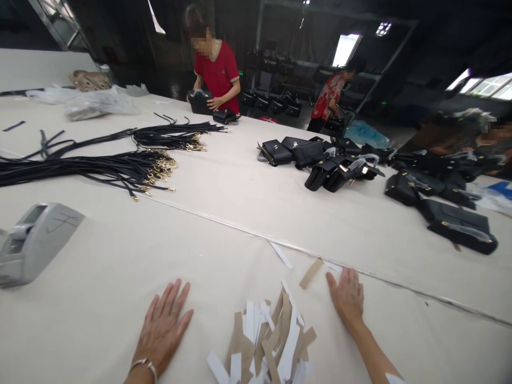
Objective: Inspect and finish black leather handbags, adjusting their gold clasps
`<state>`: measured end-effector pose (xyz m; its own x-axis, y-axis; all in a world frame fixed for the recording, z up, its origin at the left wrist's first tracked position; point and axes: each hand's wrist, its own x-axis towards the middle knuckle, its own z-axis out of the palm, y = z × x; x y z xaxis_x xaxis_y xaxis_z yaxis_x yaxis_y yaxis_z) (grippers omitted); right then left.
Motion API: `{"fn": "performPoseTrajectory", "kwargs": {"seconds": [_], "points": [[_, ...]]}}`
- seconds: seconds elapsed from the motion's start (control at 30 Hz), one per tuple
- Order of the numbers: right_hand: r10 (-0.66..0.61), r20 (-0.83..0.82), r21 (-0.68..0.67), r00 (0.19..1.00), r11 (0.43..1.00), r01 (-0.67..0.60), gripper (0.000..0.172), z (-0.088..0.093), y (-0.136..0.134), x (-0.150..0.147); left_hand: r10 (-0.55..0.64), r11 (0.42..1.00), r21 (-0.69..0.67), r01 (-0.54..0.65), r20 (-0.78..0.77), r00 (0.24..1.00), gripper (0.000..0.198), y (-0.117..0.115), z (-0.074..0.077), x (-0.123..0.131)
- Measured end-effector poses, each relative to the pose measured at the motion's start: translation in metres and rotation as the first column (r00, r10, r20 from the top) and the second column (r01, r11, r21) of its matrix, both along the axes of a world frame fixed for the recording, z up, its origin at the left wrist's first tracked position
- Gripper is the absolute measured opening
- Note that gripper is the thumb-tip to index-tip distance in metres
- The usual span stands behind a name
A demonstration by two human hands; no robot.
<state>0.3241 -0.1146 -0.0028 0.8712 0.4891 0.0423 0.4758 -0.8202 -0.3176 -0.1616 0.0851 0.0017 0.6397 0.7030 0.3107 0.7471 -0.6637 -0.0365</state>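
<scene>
A loose heap of white and tan paper strips (276,341) lies on the pale tabletop (208,250) between my hands. To its left, my left hand (164,325) rests palm down with fingers stretched out, a bracelet at the wrist, holding nothing. On the other side, my right hand (347,296) lies flat by the table seam, its thumb apart from the fingers. Close to that hand are a single tan strip (311,273) and the end of a white strip (333,266) near the fingertips; whether they touch is unclear.
A grey machine (44,242) stands at the left. Behind it lie black straps (92,162) with gold clasps. Black handbags (460,221) are spread across the right and far side. Plastic wrapping (100,103) sits back left. A person in red (218,69) handles a bag opposite.
</scene>
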Motion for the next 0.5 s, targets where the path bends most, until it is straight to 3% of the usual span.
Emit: {"fn": "performPoseTrajectory", "kwargs": {"seconds": [0.1, 0.17, 0.2, 0.23, 0.3, 0.4, 0.5], "points": [[0.304, -0.056, -0.005, 0.951, 0.952, -0.305, 0.082, 0.000, 0.003, -0.062, 0.007, 1.000, -0.006, -0.007, -0.001, 1.000, 0.067, 0.001, 0.001, 0.000], [0.518, -0.118, 0.021, 0.847, 0.854, -0.520, 0.068, 0.005, 0.004, -0.096, 0.007, 1.000, -0.007, -0.007, -0.003, 1.000, 0.068, 0.001, 0.000, -0.002], [0.595, -0.137, 0.063, 0.792, 0.803, -0.592, 0.062, 0.008, 0.006, -0.106, 0.007, 1.000, -0.008, -0.007, -0.005, 1.000, 0.068, 0.001, 0.000, -0.002], [0.607, -0.129, 0.116, 0.784, 0.794, -0.596, 0.058, 0.011, 0.008, -0.112, 0.006, 1.000, -0.009, -0.006, -0.007, 1.000, 0.068, 0.001, 0.000, -0.002], [0.489, -0.068, 0.227, 0.870, 0.857, -0.464, 0.055, 0.016, 0.019, -0.108, 0.008, 1.000, -0.014, -0.009, -0.014, 1.000, 0.068, 0.001, 0.000, -0.003], [0.189, 0.022, 0.298, 0.982, 0.936, -0.187, 0.067, 0.015, 0.047, -0.083, 0.011, 1.000, -0.021, -0.011, -0.017, 1.000, 0.068, 0.001, 0.002, -0.002], [0.174, 0.046, 0.236, 0.984, 0.955, -0.180, 0.083, 0.004, 0.080, -0.077, 0.013, 1.000, -0.026, -0.013, -0.004, 1.000, 0.066, 0.000, 0.004, -0.002]]}}
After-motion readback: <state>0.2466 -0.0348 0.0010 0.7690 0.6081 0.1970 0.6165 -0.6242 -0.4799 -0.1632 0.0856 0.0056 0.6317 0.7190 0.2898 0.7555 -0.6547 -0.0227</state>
